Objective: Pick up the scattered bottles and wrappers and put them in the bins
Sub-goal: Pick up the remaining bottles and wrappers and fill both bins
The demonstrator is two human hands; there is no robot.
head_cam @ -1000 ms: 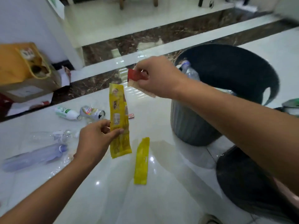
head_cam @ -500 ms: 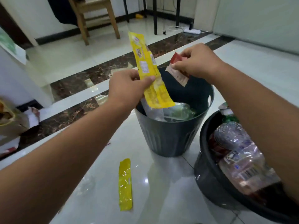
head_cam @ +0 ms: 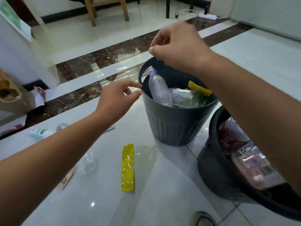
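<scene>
Glossy tiled floor [head_cam: 162,201], ribbed matt plastic bin [head_cam: 171,124], shiny crinkled yellow wrapper [head_cam: 127,168] (foil-like), clear plastic bottle [head_cam: 158,88]

**Bright, diffuse light; soft wide-angle picture**

Light is even, cool white, with its source out of view. The glossy white floor tiles [head_cam: 162,201] carry small specular dots near the camera and broad glare patches by the dark marble strip [head_cam: 78,95]. A faint soft-edged dim patch lies on the tile at the near left of the grey bin [head_cam: 171,124]. The right hand [head_cam: 177,46] is motion-smeared at the knuckles, while the left hand [head_cam: 117,98] is crisper. Forearms stretch large at the frame edges and tile joints bow. Fine detail is mushy, and the clear bottle [head_cam: 88,162] on the floor barely resolves.
</scene>
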